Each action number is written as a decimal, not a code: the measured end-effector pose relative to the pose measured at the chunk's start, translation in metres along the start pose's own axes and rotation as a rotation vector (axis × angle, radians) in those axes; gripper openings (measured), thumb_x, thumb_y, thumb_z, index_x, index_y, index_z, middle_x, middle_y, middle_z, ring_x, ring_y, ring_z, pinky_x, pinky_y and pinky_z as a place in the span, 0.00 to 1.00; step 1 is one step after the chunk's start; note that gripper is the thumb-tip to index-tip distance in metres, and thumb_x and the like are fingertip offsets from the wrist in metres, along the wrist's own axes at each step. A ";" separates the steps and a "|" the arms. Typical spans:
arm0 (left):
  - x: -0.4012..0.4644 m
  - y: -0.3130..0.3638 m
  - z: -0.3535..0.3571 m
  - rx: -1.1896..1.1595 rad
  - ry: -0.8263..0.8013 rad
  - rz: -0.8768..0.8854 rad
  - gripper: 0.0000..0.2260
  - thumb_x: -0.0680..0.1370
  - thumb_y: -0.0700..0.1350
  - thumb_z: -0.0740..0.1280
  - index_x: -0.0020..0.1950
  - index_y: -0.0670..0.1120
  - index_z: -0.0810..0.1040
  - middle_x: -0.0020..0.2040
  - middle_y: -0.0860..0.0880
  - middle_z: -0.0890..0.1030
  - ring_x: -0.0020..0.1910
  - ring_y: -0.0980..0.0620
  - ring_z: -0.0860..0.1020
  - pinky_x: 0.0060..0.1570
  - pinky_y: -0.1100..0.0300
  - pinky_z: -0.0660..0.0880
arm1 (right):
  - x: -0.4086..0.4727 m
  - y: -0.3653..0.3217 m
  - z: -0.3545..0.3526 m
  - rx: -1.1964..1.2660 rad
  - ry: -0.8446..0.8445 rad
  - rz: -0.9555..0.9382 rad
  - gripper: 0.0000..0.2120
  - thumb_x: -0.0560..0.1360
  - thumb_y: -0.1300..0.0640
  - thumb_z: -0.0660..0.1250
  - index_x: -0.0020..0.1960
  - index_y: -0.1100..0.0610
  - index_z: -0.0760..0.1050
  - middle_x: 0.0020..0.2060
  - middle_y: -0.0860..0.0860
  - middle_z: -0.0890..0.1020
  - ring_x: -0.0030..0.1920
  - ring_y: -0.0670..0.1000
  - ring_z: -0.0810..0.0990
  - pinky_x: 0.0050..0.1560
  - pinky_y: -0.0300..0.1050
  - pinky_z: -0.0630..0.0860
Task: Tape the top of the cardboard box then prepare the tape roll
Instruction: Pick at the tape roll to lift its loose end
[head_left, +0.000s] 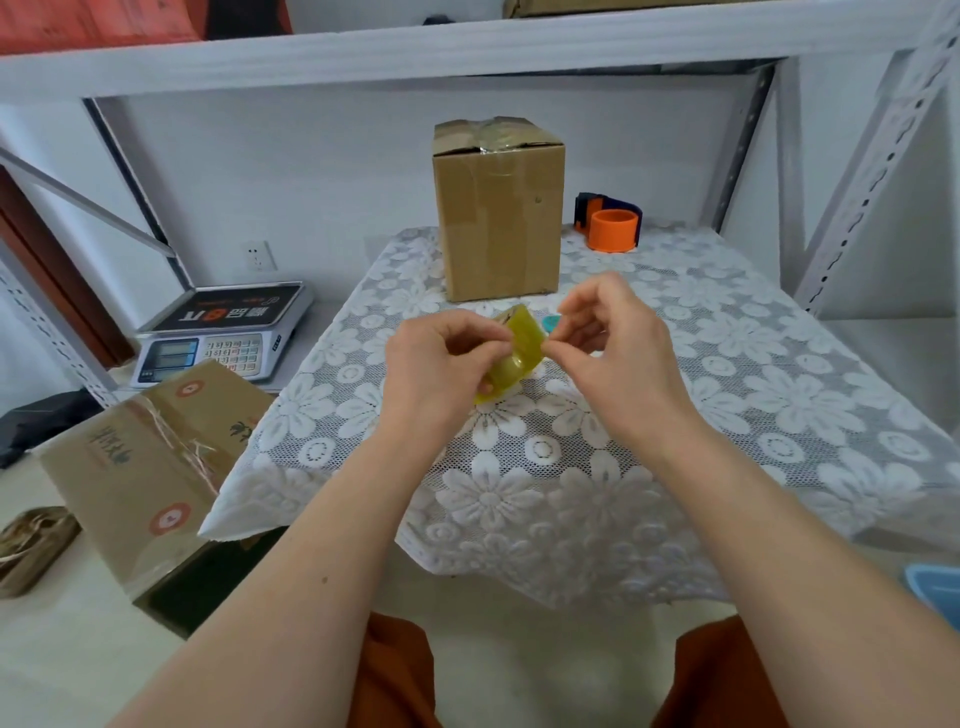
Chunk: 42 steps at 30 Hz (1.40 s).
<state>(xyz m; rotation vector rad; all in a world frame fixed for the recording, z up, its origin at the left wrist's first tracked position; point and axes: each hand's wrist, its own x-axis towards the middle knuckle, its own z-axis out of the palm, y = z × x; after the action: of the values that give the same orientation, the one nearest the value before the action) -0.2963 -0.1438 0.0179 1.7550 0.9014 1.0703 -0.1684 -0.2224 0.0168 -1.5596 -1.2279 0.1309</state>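
A yellowish clear tape roll (514, 353) is held above the lace-covered table (727, 395). My left hand (441, 364) grips the roll from the left, fingers curled around it. My right hand (602, 332) pinches the roll's outer edge at its right side with thumb and forefinger. Behind the hands stands the tall cardboard box (498, 218), upright, with clear tape across its closed top flaps. A small blue object (550, 323) shows between the roll and my right fingers; what it is I cannot tell.
An orange and dark blue tape dispenser (610, 223) sits at the back right of the table. A digital scale (223, 338) and a printed cardboard box (156, 467) lie to the left. Grey shelf posts (872, 171) rise on the right.
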 end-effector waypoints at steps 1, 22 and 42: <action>0.000 0.000 0.000 -0.029 0.000 -0.018 0.06 0.71 0.35 0.73 0.38 0.46 0.84 0.36 0.48 0.84 0.31 0.55 0.79 0.31 0.63 0.79 | 0.000 0.000 0.002 -0.025 -0.010 -0.002 0.13 0.69 0.64 0.72 0.49 0.53 0.74 0.39 0.48 0.79 0.39 0.44 0.78 0.41 0.32 0.74; -0.006 0.004 0.002 -0.050 0.026 -0.012 0.15 0.63 0.32 0.77 0.37 0.52 0.81 0.38 0.49 0.84 0.40 0.50 0.83 0.42 0.56 0.81 | -0.002 -0.001 0.019 -0.393 0.016 -0.295 0.02 0.76 0.64 0.62 0.44 0.60 0.72 0.43 0.53 0.74 0.44 0.51 0.71 0.42 0.48 0.71; -0.004 0.007 0.000 -0.343 -0.028 -0.098 0.11 0.68 0.29 0.73 0.42 0.44 0.79 0.47 0.43 0.82 0.33 0.52 0.81 0.33 0.63 0.79 | 0.003 0.003 0.014 0.003 0.095 -0.022 0.08 0.70 0.60 0.72 0.49 0.53 0.82 0.44 0.47 0.76 0.45 0.48 0.77 0.42 0.33 0.72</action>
<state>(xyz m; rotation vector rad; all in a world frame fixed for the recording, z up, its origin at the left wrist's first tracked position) -0.2970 -0.1501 0.0236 1.4247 0.7288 1.0633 -0.1744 -0.2104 0.0101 -1.5319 -1.1701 0.0438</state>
